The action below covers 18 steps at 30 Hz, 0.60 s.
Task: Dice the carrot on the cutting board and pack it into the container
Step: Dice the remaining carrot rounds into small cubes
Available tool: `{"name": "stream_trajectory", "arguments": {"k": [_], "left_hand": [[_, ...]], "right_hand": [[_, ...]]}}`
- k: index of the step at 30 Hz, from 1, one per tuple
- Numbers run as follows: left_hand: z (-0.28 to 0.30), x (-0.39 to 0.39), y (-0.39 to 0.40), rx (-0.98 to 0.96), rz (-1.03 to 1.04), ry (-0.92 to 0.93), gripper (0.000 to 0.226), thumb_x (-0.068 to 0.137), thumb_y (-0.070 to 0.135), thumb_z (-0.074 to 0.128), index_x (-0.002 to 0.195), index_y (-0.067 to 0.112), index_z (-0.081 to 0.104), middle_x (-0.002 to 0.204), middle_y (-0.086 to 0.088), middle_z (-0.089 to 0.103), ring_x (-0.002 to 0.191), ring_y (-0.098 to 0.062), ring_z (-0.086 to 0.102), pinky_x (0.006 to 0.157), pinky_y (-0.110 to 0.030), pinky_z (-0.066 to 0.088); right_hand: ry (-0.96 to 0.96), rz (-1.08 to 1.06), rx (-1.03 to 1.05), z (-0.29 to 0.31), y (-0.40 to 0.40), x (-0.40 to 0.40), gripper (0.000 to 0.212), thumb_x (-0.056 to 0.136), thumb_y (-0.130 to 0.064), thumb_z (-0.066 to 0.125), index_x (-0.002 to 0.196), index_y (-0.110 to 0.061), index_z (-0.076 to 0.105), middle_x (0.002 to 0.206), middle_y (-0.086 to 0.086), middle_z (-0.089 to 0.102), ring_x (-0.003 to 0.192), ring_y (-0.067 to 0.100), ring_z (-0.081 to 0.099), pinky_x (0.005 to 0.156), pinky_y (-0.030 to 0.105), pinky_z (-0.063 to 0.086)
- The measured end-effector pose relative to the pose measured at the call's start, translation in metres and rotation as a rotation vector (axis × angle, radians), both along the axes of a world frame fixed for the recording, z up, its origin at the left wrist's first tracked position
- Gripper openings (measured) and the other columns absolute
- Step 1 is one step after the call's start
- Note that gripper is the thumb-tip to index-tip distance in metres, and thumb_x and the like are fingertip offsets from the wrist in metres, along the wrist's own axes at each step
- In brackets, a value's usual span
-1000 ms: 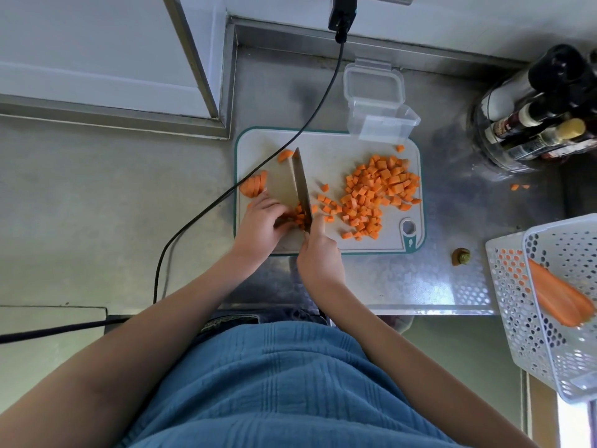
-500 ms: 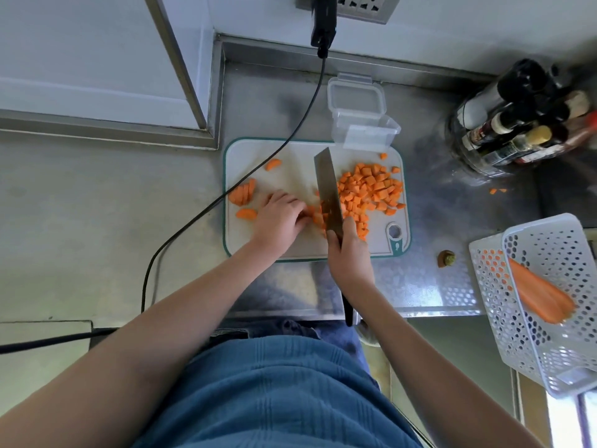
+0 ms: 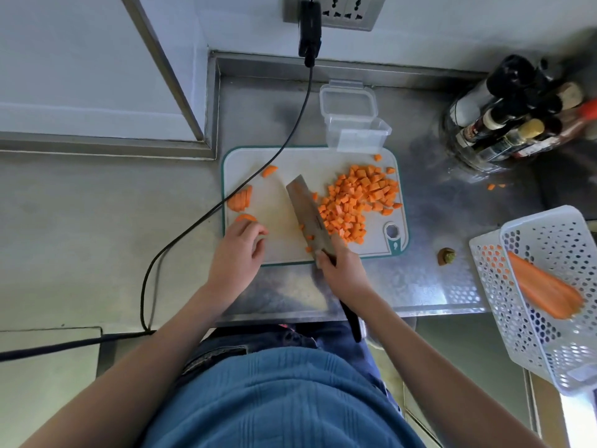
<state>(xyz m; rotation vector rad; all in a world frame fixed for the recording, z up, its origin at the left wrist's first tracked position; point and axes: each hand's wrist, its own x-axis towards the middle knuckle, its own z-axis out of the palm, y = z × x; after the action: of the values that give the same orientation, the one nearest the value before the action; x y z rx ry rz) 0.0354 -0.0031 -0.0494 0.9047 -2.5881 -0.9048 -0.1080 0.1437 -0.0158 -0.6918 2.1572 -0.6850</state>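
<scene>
A white cutting board with a teal rim lies on the steel counter. A heap of diced carrot covers its right half. A stack of carrot slices sits at the left edge, with a single slice below it and another slice near the top. My right hand grips the knife, its blade lying flat against the dice, a few cubes stuck on it. My left hand hovers with loosely curled fingers by the single slice, holding nothing. The clear container stands open behind the board.
A black cable runs from the wall socket across the board's left corner. Bottles stand at the back right. A white basket holds a whole carrot. A carrot stub and stray bits lie on the counter.
The knife swept the freshly cut cubes rightwards into the heap. My left hand left the cut pieces and moved left towards the slices.
</scene>
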Motion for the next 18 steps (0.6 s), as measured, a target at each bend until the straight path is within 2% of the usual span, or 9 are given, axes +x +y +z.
{"name": "stream_trajectory", "arguments": {"k": [3,7,9,10,11,13,15,16,18], "left_hand": [[0.007,0.001,0.005,-0.051,-0.054,-0.043,0.01,0.08,0.0,0.065,0.089,0.004,0.062,0.092,-0.008,0.059,0.087,-0.027,0.058,0.067,-0.029,0.047],[0.012,-0.004,0.011,-0.102,-0.136,-0.067,0.015,0.075,-0.003,0.067,0.086,0.004,0.062,0.091,-0.009,0.06,0.087,-0.029,0.059,0.066,-0.043,0.054],[0.013,-0.011,0.018,-0.146,-0.183,-0.052,0.021,0.079,-0.001,0.064,0.099,0.004,0.064,0.102,-0.009,0.062,0.096,-0.028,0.059,0.074,-0.044,0.054],[0.014,-0.015,0.024,-0.181,-0.228,-0.046,0.028,0.083,0.003,0.058,0.111,0.004,0.062,0.112,-0.009,0.061,0.105,-0.027,0.057,0.084,-0.043,0.053],[0.014,-0.021,0.03,-0.222,-0.286,-0.05,0.037,0.088,0.008,0.051,0.124,0.005,0.056,0.126,-0.008,0.057,0.117,-0.025,0.052,0.095,-0.04,0.047],[0.016,-0.036,0.041,-0.282,-0.4,-0.108,0.053,0.094,0.023,0.035,0.145,0.008,0.031,0.15,-0.006,0.032,0.138,-0.019,0.029,0.113,-0.034,0.025],[0.014,-0.056,0.048,-0.287,-0.45,-0.19,0.062,0.096,0.035,0.026,0.15,0.014,0.005,0.158,-0.001,0.004,0.145,-0.014,0.003,0.117,-0.033,0.006],[0.014,-0.066,0.05,-0.274,-0.456,-0.226,0.063,0.097,0.04,0.022,0.15,0.016,-0.003,0.158,0.001,-0.006,0.144,-0.012,-0.006,0.117,-0.033,0.002],[0.011,-0.081,0.052,-0.239,-0.459,-0.297,0.064,0.098,0.045,0.017,0.149,0.018,-0.011,0.155,0.004,-0.017,0.142,-0.01,-0.015,0.116,-0.031,-0.005]], "right_hand": [[0.05,0.036,0.052,0.001,0.012,-0.029,0.012,0.097,-0.02,0.049,0.104,-0.012,0.043,0.086,0.01,0.06,0.073,0.029,0.057,0.061,0.033,0.045],[0.101,0.133,0.111,0.005,0.021,-0.057,0.009,0.097,-0.024,0.048,0.098,-0.019,0.041,0.082,0.006,0.057,0.071,0.026,0.053,0.059,0.031,0.041],[0.11,0.153,0.117,0.008,0.021,-0.061,0.008,0.098,-0.025,0.047,0.097,-0.02,0.041,0.073,0.001,0.053,0.066,0.022,0.051,0.052,0.029,0.037],[0.109,0.145,0.102,0.009,0.021,-0.06,0.008,0.097,-0.025,0.048,0.097,-0.019,0.043,0.071,0.0,0.053,0.063,0.021,0.051,0.05,0.029,0.039],[0.106,0.125,0.077,0.011,0.019,-0.058,0.008,0.096,-0.023,0.049,0.099,-0.016,0.045,0.069,0.001,0.053,0.06,0.02,0.051,0.05,0.031,0.042],[0.068,0.051,-0.011,0.013,0.017,-0.054,0.008,0.094,-0.021,0.051,0.101,-0.016,0.05,0.068,0.002,0.055,0.056,0.021,0.051,0.053,0.038,0.049],[-0.008,-0.05,-0.109,0.017,0.014,-0.052,0.007,0.094,-0.024,0.051,0.093,-0.031,0.051,0.067,0.0,0.055,0.053,0.019,0.051,0.052,0.041,0.051],[-0.037,-0.096,-0.148,0.019,0.013,-0.053,0.014,0.093,-0.024,0.051,0.089,-0.038,0.05,0.068,-0.002,0.054,0.052,0.017,0.05,0.051,0.038,0.049],[-0.101,-0.183,-0.206,0.026,0.014,-0.058,0.02,0.094,-0.02,0.049,0.093,-0.04,0.05,0.065,-0.001,0.051,0.047,0.016,0.047,0.049,0.035,0.045]]}}
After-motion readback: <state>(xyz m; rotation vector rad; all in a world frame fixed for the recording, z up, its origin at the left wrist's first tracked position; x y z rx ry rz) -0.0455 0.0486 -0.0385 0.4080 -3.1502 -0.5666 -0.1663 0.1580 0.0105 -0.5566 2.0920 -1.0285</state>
